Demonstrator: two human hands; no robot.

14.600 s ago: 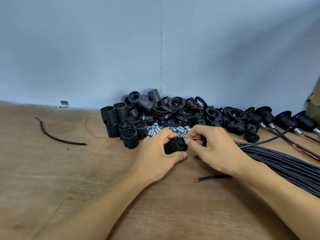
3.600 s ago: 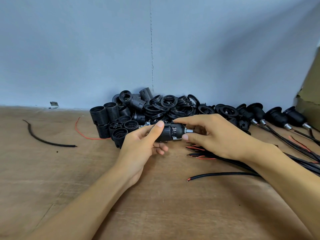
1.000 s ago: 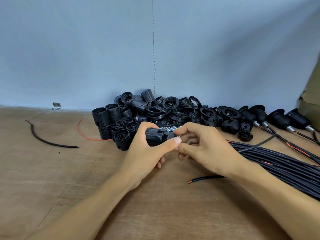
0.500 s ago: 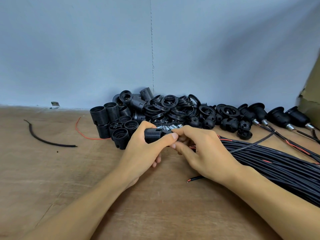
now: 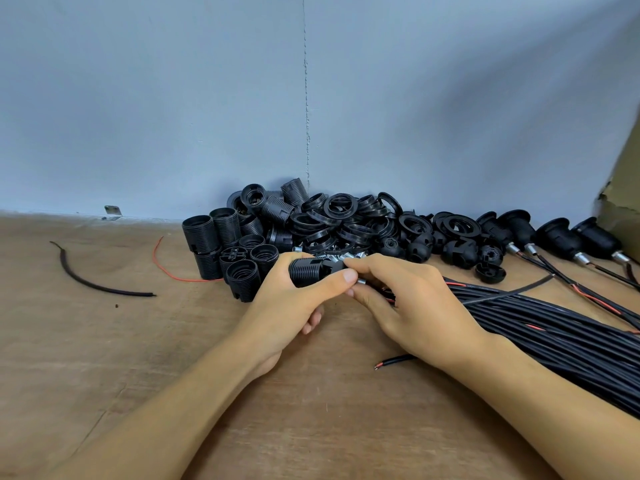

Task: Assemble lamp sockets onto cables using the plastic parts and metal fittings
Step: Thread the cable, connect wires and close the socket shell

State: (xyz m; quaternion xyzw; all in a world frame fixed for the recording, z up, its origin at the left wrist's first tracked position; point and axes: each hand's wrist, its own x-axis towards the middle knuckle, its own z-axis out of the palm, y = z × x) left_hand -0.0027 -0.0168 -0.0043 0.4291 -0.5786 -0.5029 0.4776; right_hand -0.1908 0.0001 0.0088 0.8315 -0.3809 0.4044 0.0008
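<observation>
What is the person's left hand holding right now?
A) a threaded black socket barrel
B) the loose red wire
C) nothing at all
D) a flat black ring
A: the left hand curls round a threaded black socket barrel, and the right hand pinches at the barrel's end.

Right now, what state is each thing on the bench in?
socket, horizontal, held by both hands
left hand, grip wrapped round the socket's threaded barrel
right hand, fingers pinch the socket's cable end
finished sockets, lying down, cables attached
cable bundle, lying loose, one bare end showing
loose barrels, some upright, some tipped over
</observation>
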